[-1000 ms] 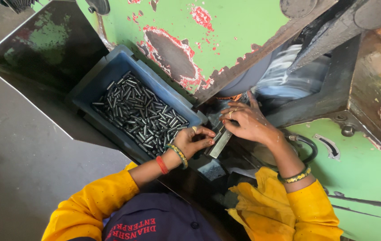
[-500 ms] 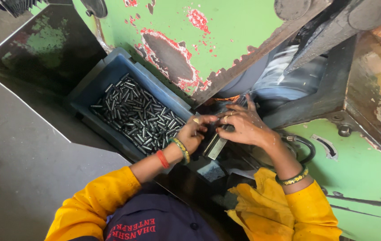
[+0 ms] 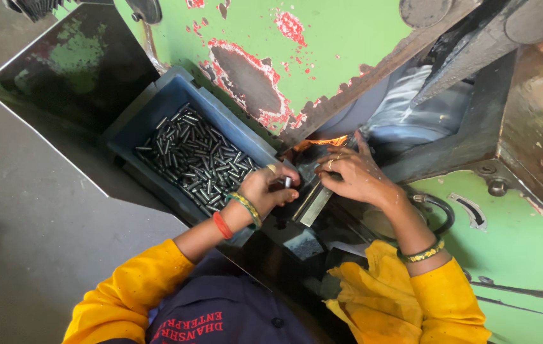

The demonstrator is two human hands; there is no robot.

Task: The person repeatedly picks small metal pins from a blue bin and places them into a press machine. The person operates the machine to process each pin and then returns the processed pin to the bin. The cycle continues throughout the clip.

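Blue bin (image 3: 150, 118) holds metal pins (image 3: 201, 159); left hand (image 3: 268, 189) fingers pinch one pin (image 3: 287, 182), right hand (image 3: 354, 175) fingers spread loose.

I see the bin (image 3: 157, 121) upper left of centre, w/ metal pins (image 3: 198, 156) heaped inside. Machine body (image 3: 322, 57) runs across the top, just right of the bin. My left hand (image 3: 265, 189) sits at the bin's lower-right corner, right hand (image 3: 357, 178) beside it at frame centre, a metal strip (image 3: 313, 202) btwn them.
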